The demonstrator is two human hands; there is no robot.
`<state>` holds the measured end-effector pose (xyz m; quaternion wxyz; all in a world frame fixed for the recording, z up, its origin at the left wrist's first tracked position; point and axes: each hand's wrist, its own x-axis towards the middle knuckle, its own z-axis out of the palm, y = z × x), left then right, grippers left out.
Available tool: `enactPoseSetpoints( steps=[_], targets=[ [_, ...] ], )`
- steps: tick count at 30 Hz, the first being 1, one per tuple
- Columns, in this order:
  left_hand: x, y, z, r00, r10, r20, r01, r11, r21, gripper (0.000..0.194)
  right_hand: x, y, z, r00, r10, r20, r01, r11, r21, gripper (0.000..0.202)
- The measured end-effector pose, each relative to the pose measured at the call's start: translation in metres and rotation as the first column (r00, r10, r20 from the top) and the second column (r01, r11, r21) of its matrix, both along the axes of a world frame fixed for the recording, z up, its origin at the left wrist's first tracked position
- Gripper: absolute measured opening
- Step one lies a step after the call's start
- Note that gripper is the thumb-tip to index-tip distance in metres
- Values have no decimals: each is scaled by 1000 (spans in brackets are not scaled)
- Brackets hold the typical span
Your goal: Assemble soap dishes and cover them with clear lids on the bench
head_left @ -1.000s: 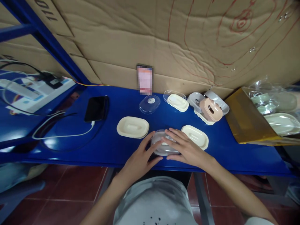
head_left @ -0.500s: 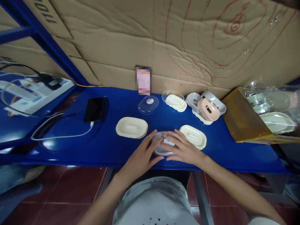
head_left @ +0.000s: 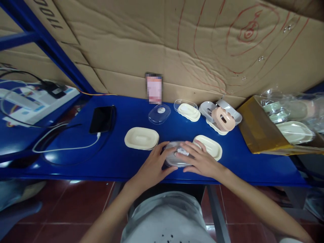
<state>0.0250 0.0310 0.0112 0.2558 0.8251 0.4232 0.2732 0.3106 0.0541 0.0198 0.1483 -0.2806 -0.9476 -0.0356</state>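
A grey oval dish under a clear lid with a white label (head_left: 174, 158) lies near the table's front edge. My left hand (head_left: 155, 163) grips its left side, fingers over the lid and thumb at the front. On its right side rests my right hand (head_left: 199, 160), fingers spread over the lid and partly covering the label. A cream oval tray (head_left: 141, 138) lies to the left of my hands. Another cream tray (head_left: 213, 148) is just beyond my right hand, partly hidden by its fingers. Behind them lies a loose clear lid (head_left: 159, 114) with a round sticker.
Cream pieces (head_left: 189, 112) and a pink slotted piece (head_left: 224, 118) over grey trays stand at the back. A cardboard box (head_left: 255, 135) of wrapped parts is right. Phones (head_left: 101, 119), cables and a power strip (head_left: 43, 108) are left.
My right hand has shifted slightly on the lid, showing more of the label's left part. The view has tilted slightly; the trays and lids rest as before.
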Motion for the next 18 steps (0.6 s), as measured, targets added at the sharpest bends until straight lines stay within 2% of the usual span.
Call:
enactPoseSetpoints(
  steps=[3,6,8,10,12,15,16,18],
  targets=[
    [9,10,2,992,100,-79,-93,991,91,61,25,-4,7,982,-188,-32,187,982,-34,69],
    [22,27,6,954,251,-167,-216,955,201,59,55,-15,3,922,-379,-79,377,925,-46,60],
    [30,37,12,928,319,-195,-262,927,267,62,67,-28,-2,900,-428,-79,425,904,-53,52],
    [37,39,17,924,330,-191,-259,911,322,66,71,-44,-5,907,-418,-57,411,906,-104,48],
    [44,32,20,955,224,-192,-145,923,355,64,68,-54,-2,935,-352,-46,335,919,-207,51],
    [48,11,18,958,-96,-271,187,923,335,51,61,-47,8,947,-279,-158,211,913,-350,57],
    [48,4,17,937,-176,-300,270,912,309,47,61,-37,12,933,-300,-200,217,910,-352,57],
    [43,-7,13,914,-231,-334,325,909,261,43,66,-8,17,887,-405,-223,343,900,-269,55]
  ],
)
